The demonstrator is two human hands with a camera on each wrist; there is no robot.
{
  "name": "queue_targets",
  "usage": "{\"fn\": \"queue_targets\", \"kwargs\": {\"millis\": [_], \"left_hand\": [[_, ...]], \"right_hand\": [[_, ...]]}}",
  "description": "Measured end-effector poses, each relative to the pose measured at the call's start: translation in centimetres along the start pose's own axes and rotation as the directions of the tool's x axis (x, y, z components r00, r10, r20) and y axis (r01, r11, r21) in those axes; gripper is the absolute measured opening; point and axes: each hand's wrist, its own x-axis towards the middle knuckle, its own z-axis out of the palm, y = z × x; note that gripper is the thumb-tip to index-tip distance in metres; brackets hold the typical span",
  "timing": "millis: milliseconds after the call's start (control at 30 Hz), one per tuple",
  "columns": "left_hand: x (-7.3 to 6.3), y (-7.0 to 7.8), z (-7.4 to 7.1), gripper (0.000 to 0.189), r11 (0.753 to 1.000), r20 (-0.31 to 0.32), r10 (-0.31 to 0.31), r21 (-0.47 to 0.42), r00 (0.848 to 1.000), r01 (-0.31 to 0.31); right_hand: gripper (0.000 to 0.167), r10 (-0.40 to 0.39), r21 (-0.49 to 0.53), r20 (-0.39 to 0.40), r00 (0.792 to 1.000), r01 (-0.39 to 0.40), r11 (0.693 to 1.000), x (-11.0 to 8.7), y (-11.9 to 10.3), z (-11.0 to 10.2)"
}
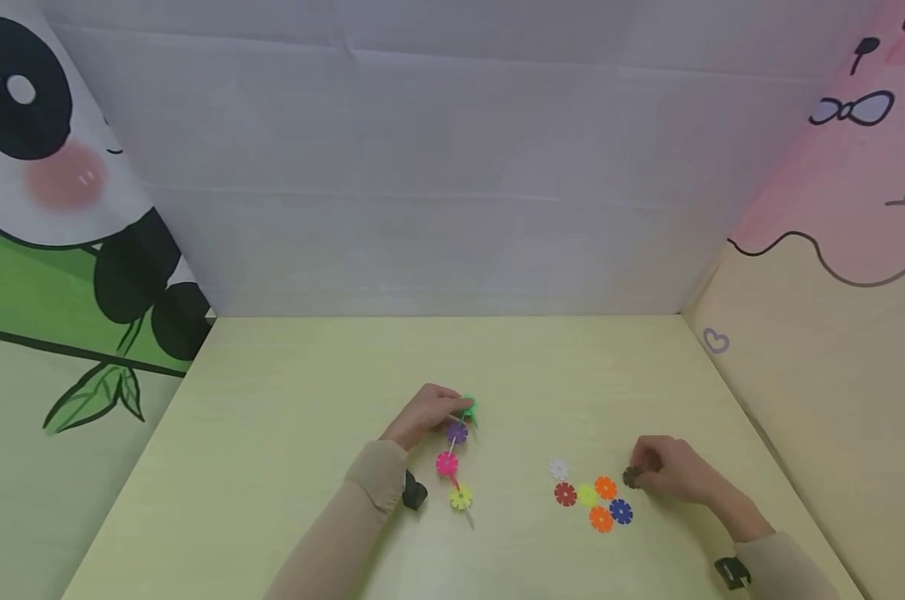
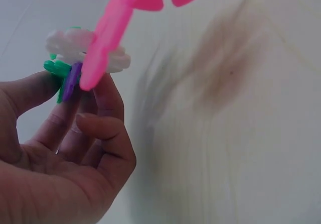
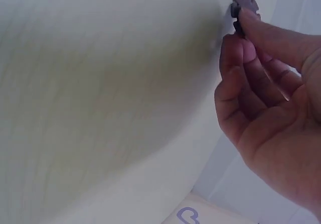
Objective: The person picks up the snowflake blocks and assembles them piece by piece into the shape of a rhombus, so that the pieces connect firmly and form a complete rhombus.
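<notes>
My left hand (image 1: pixel 426 412) pinches the upper end of a chain of notched, flower-shaped plastic discs. By the fingertips is a green disc (image 1: pixel 469 410); a purple disc (image 1: pixel 457 432), a pink disc (image 1: pixel 447 464) and a yellow disc (image 1: pixel 461 497) trail toward me. The left wrist view also shows a white disc (image 2: pixel 60 42) in the cluster at the fingertips, partly behind a pink piece (image 2: pixel 108 40). Over on the right, my right hand (image 1: pixel 673 471) holds a dark notched disc (image 1: pixel 632 477) between thumb and fingers; the right wrist view shows it (image 3: pixel 244 5) on edge.
Between the hands, nearer the right one, lie loose discs: white (image 1: pixel 560 470), red (image 1: pixel 566 494), yellow-green (image 1: pixel 587 495), blue (image 1: pixel 621 511) and two orange (image 1: pixel 606 487). Printed panels flank the pale table (image 1: pixel 310 358), with a white sheet (image 1: pixel 437 242) behind it.
</notes>
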Motion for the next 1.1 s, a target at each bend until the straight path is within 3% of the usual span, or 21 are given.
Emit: {"fn": "queue_targets", "kwargs": {"millis": [133, 233, 367, 433, 533, 667, 900, 1100], "left_hand": [[0.1, 0.1, -0.1, 0.028, 1.000, 0.006, -0.004, -0.016, 1.000, 0.004], [0.2, 0.1, -0.1, 0.028, 1.000, 0.009, 0.000, -0.023, 1.000, 0.000], [0.2, 0.2, -0.2, 0.026, 1.000, 0.002, 0.000, -0.015, 1.000, 0.000], [0.2, 0.2, -0.2, 0.026, 1.000, -0.004, -0.004, -0.011, 1.000, 0.004], [0.2, 0.2, -0.2, 0.025, 1.000, -0.006, -0.009, -0.010, 1.000, 0.009], [0.3, 0.1, -0.1, 0.025, 1.000, -0.009, -0.006, -0.012, 1.000, 0.006], [0.2, 0.1, 0.3, 0.026, 1.000, -0.026, -0.003, 0.005, 1.000, 0.003], [0.2, 0.0, 0.5, 0.028, 1.000, -0.031, -0.002, 0.020, 1.000, 0.003]], "right_hand": [[0.011, -0.045, 0.054, -0.073, 0.996, 0.049, 0.997, 0.6, -0.9, -0.4], [0.010, -0.043, 0.192, -0.115, 0.992, 0.064, 0.979, 1.4, -3.0, 0.0], [0.020, -0.032, 0.446, -0.111, 0.993, 0.079, 0.891, 2.9, -6.8, 1.8], [0.024, -0.015, 0.527, -0.121, 0.993, 0.077, 0.846, 3.8, -8.5, 3.1], [0.024, 0.075, 0.609, -0.139, 0.987, 0.025, 0.793, 5.0, -10.7, 4.9], [0.022, 0.159, 0.674, -0.137, 0.978, -0.025, 0.738, 6.1, -12.5, 6.8], [0.021, 0.136, 0.714, -0.134, 0.982, 0.000, 0.700, 7.3, -14.0, 9.1], [0.020, 0.141, 0.760, -0.105, 0.984, -0.012, 0.650, 7.9, -14.8, 10.3]]}}
